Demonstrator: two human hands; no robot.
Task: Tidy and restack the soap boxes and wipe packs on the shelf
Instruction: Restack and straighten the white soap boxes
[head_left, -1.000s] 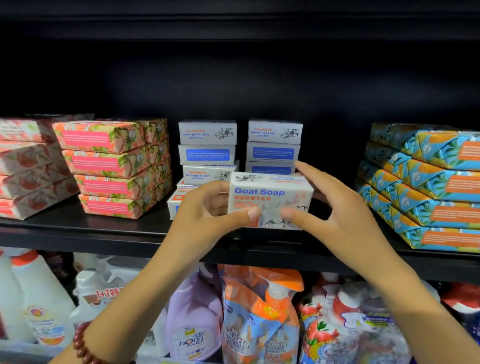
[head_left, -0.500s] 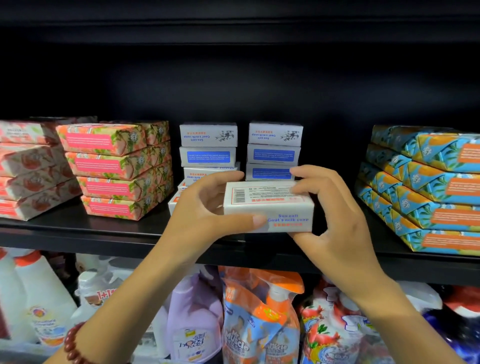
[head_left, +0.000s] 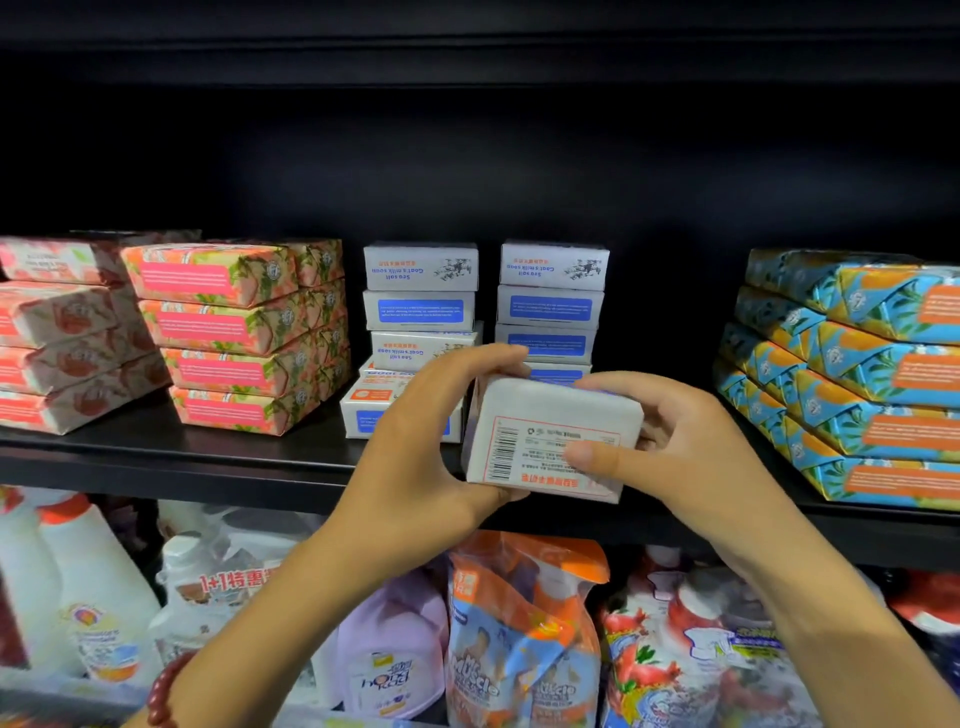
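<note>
- A small white goat's milk soap box was held in the centre of the frame, in the air just in front of the black shelf's front edge; its barcode panel faced the camera, tilted, with the red print upside down.
- The box looked like a stiff card carton round a solid bar; probably light for its size, with smooth faces that could slip and corners that might dent; the two short ends seemed the safest places to grip.
- The left hand, left of centre, gripped the box's left end; its fingers curled over the top edge and its thumb tucked under the lower left corner; a red bead bracelet showed on that wrist at the lower left.
- The right hand, right of centre, gripped the right end; its thumb lay flat across the barcode panel and its fingers curled behind the box; both forearms rose from the bottom of the frame.
- Behind the hands, in mid frame, stood two stacks of matching white soap boxes; the left stack sat unevenly, with its lower boxes shifted forward and sideways; the right stack looked straighter, and the held box hid its base.
- Pink floral packs were stacked at the left of the shelf; blue and orange packs at the right; both piles leaned a little.
- Detergent bottles and a spray refill pouch filled the lower shelf along the bottom of the frame.
</note>
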